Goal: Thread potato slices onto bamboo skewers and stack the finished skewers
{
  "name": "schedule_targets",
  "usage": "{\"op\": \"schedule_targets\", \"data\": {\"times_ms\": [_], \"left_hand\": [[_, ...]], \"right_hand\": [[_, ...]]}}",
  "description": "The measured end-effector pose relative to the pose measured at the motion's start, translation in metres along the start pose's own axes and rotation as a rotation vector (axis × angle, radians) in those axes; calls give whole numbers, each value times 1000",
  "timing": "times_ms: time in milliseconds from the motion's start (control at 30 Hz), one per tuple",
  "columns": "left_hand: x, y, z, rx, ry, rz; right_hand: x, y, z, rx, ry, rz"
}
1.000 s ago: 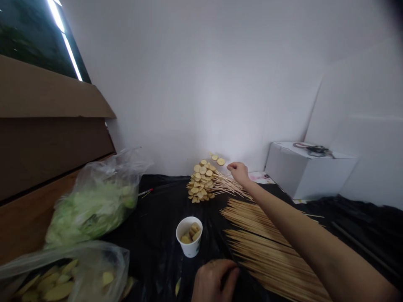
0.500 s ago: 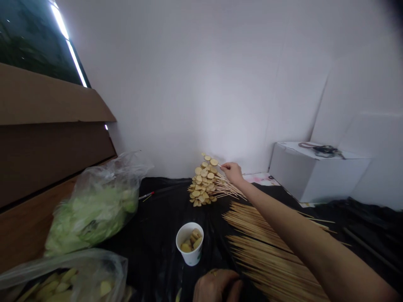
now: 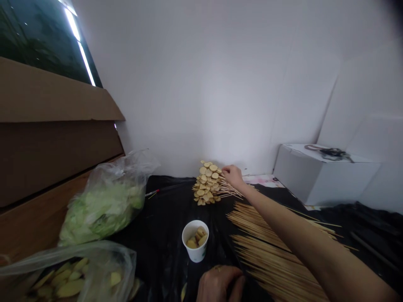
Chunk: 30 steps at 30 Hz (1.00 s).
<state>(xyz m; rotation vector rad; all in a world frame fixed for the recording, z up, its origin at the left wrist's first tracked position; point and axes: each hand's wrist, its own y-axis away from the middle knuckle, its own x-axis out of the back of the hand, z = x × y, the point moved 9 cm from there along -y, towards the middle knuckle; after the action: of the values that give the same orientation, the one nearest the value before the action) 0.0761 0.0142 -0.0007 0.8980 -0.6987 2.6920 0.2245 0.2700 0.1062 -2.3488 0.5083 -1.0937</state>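
Observation:
My right hand (image 3: 232, 175) is stretched out to the far side of the table, thumb and fingers pinched on the stick end of a skewer of potato slices (image 3: 213, 168). That skewer lies at the top of a stacked pile of potato skewers (image 3: 204, 187), whose sticks point right. My left hand (image 3: 219, 284) is at the bottom edge with its fingers curled; whatever is in them is hidden. Just beyond it stands a white paper cup (image 3: 195, 254) with pieces of potato (image 3: 197, 238) inside.
Bare bamboo sticks (image 3: 270, 256) lie in bundles under my right forearm. To the left are a clear bag of pale green leaves (image 3: 100, 205) and an open bag of potato slices (image 3: 129, 262). A red-tipped pen (image 3: 153, 193) lies behind. At the right stands a white box (image 3: 327, 176).
The skewer in my right hand has come down from just above the pile onto its top. The view has shifted slightly left. My left hand stays curled near the cup.

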Motion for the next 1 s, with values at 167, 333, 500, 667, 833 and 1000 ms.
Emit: {"op": "schedule_targets", "data": {"times_ms": [167, 333, 500, 667, 833, 1000], "left_hand": [[5, -3, 10, 15, 25, -28], [12, -2, 19, -2, 80, -27], [15, -2, 19, 28, 107, -31], [16, -4, 19, 27, 96, -47], [16, -4, 22, -6, 86, -41], [15, -6, 24, -12, 72, -58]], "right_hand": [[50, -8, 13, -99, 6, 190], [73, -2, -12, -56, -30, 90], [49, 70, -71, 234, -78, -273], [63, 132, -57, 346, 47, -427], [101, 159, -10, 195, 100, -344], [107, 187, 13, 111, 110, -353]]}}
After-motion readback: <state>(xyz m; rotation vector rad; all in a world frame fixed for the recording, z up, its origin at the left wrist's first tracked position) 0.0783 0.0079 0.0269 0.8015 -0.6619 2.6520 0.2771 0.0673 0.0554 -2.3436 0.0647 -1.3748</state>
